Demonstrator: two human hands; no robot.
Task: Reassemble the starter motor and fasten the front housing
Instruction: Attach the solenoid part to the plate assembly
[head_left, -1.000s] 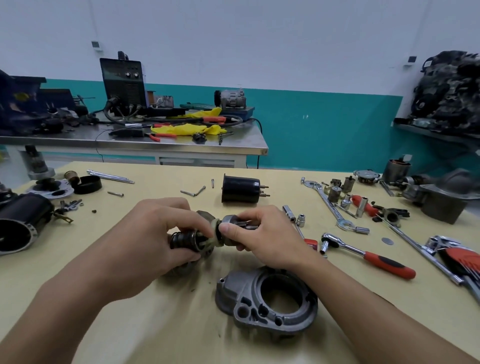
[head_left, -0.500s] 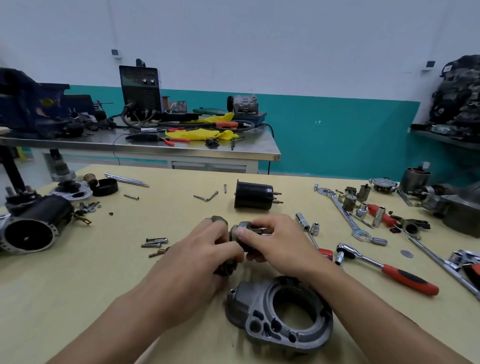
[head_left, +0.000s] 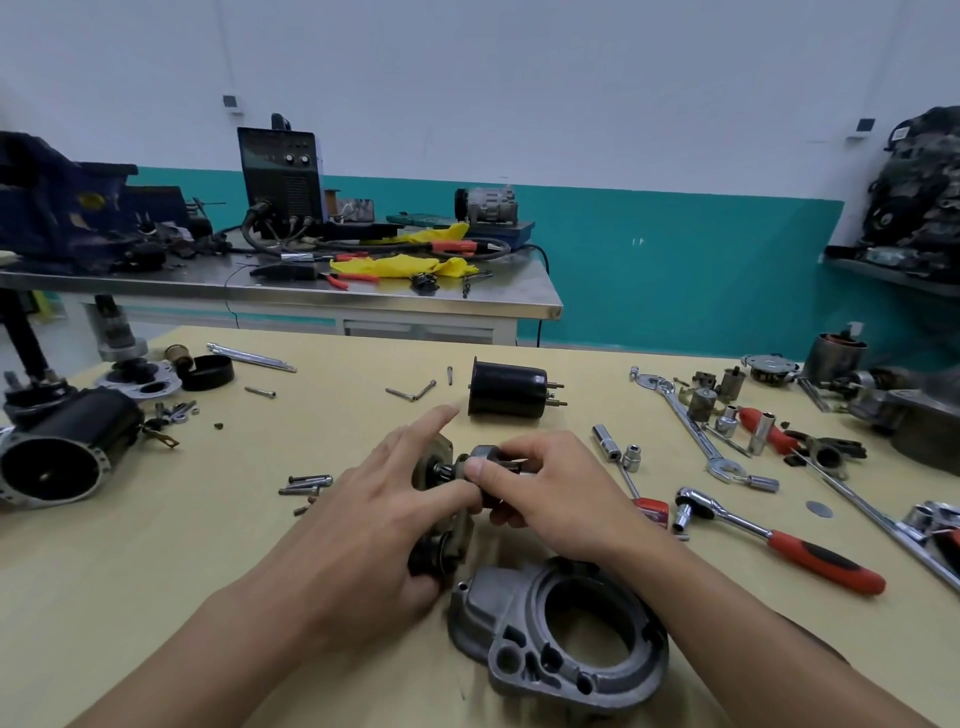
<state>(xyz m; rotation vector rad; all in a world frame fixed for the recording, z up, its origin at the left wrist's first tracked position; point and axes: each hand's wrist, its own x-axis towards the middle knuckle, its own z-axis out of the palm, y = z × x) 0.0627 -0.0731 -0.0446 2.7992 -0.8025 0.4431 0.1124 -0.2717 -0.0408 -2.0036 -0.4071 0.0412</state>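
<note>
My left hand (head_left: 379, 509) holds a dark gear and plate assembly (head_left: 441, 519) upright on the table, thumb pressed against it and index finger pointing away. My right hand (head_left: 545, 493) pinches a dark cylindrical drive part (head_left: 480, 457) at the assembly's upper end. The grey cast front housing (head_left: 561, 639) lies flat just in front of both hands. The black motor body (head_left: 62, 447) rests at the far left, its open end facing me. A black solenoid (head_left: 506, 389) lies beyond my hands.
Loose bolts (head_left: 306, 483) lie left of my hands. A red-handled ratchet (head_left: 774, 540), sockets (head_left: 618, 447), a spanner (head_left: 685, 421) and other parts crowd the right side. An end cap and black ring (head_left: 208, 371) sit at the far left. A steel bench (head_left: 291, 291) stands behind.
The assembly has turned from lying sideways to standing upright in my left hand. My left index finger has straightened. My right hand stays on the drive part at its top.
</note>
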